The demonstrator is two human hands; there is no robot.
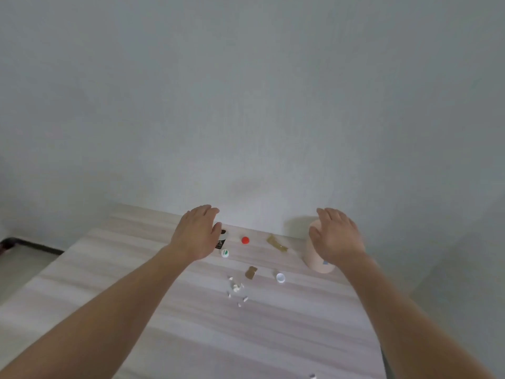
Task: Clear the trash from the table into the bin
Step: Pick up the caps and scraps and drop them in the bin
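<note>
**Two empty hands over a messy table**

Shows the left hand (196,233), fingers loose, holding nothing, just beside a small dark bottle (222,239). Finds a round red cap (245,240), tiny white paper bits (236,288), a brown scrap (250,272) and a round white cap (280,277) lying on the pale striped wooden table (273,337). Shows the right hand (337,236), loose and empty too, in front of the pale pink round bin (313,255).

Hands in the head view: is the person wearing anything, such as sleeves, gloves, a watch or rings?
Nothing worn shows. The left hand and right hand are ungloved, with no ring or watch visible, and both forearms are bare to the picture's lower edge; no sleeve in view.
</note>
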